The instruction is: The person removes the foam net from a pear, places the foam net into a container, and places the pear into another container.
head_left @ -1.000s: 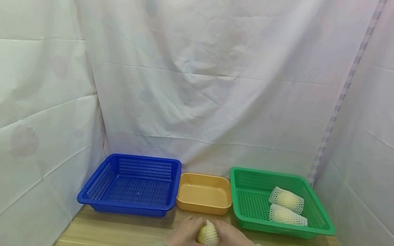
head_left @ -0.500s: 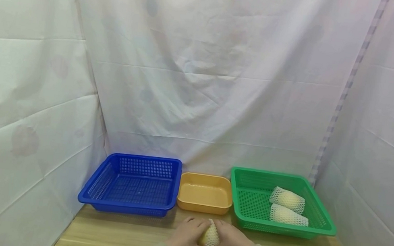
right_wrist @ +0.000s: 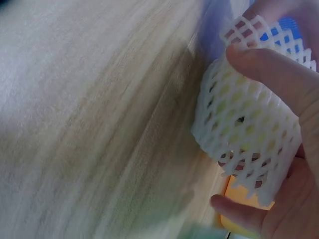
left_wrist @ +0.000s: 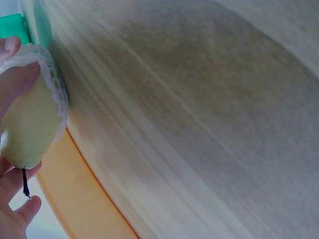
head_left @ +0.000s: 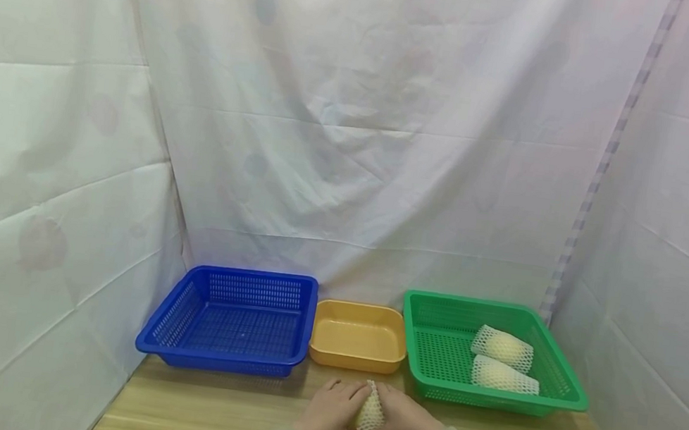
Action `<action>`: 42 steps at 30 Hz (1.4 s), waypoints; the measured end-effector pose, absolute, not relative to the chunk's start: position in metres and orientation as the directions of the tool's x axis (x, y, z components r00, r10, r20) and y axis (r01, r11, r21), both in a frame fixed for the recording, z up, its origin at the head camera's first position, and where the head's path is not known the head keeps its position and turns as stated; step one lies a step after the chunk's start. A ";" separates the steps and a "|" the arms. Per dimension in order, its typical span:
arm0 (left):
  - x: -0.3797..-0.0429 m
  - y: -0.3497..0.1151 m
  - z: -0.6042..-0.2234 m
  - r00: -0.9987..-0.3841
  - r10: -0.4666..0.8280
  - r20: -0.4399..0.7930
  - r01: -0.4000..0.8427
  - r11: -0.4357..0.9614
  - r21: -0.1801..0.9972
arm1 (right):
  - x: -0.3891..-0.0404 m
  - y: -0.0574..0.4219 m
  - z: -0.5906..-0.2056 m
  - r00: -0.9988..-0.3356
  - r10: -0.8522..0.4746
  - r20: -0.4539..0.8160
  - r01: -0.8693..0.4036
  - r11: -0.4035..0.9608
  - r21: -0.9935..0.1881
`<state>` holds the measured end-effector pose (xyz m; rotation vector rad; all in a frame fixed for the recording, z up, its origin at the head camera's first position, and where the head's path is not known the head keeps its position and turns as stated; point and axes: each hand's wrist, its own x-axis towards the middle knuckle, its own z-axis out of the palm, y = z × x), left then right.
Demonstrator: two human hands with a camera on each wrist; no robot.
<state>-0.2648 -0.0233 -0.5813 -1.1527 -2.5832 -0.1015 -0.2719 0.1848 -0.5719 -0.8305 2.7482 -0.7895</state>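
A pale yellow pear (left_wrist: 31, 122) with a dark stem sits partly inside a white foam net sleeve (right_wrist: 244, 112), just above or on the table in front of me. My left hand (head_left: 330, 412) grips it from the left, thumb on the pear's side, with its bare stem end facing that palm. From the right, my right hand (head_left: 406, 418) holds the netted end, its thumb pressing on the mesh. Two more pears in foam nets, a rear netted pear (head_left: 503, 349) and a front netted pear (head_left: 503, 376), lie in the green basket (head_left: 433, 388).
Behind the hands stand a blue basket (head_left: 220, 357) on the left and a small orange tray (head_left: 356, 363) in the middle; the green basket is on the right. White cloth (head_left: 349, 173) hangs around the wooden table (head_left: 201, 411).
The net now covers more of the pear in the head view, where bare yellow showed on its left side before. My left hand has shifted slightly right, closer to the right hand.
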 end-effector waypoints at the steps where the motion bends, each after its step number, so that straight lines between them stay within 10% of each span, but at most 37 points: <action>1: -0.265 -0.023 -0.581 -0.627 0.715 0.309 0.736 0.673 -0.065 | -0.271 0.185 -0.572 -0.834 -0.551 -0.001 -0.464 0.703 -0.540; 12: -0.267 -0.023 -0.582 -0.545 0.730 0.412 0.751 0.643 -0.147 | -0.273 0.184 -0.573 -0.835 -0.550 0.016 -0.469 0.697 -0.543; 42: -0.263 -0.033 -0.577 -0.558 0.720 0.412 0.760 0.643 -0.095 | -0.272 0.186 -0.561 -0.821 -0.568 0.051 -0.521 0.711 -0.473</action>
